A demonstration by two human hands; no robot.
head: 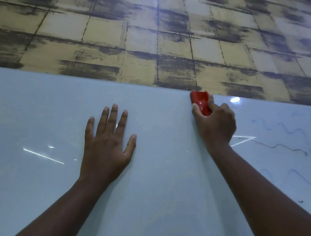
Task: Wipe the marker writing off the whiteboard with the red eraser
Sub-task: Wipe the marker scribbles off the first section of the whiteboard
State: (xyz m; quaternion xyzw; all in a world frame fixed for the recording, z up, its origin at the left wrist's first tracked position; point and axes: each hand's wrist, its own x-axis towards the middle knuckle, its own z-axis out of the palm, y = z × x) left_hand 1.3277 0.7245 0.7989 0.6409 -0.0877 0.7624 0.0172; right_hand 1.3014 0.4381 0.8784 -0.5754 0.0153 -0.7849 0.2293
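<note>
Red eraser (200,100). Whiteboard (155,173) pale blue-grey, glossy with white light glints. Marker writing (282,128) faint blue wavy squiggles, one darker thin line. Wall (144,35) tan-yellow square grid pattern, smudged black-grey brush patches and dark lines.

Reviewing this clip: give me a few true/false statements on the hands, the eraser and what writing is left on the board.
1. The right hand grips the red eraser. True.
2. The eraser sits near the bottom edge of the whiteboard. False: it is at the top edge.
3. The left hand lies flat on the board, fingers spread. True.
4. The board is fully clean. False: wavy marker lines remain to the right of the right hand.
5. The left hand holds a marker. False: it holds nothing.
</note>
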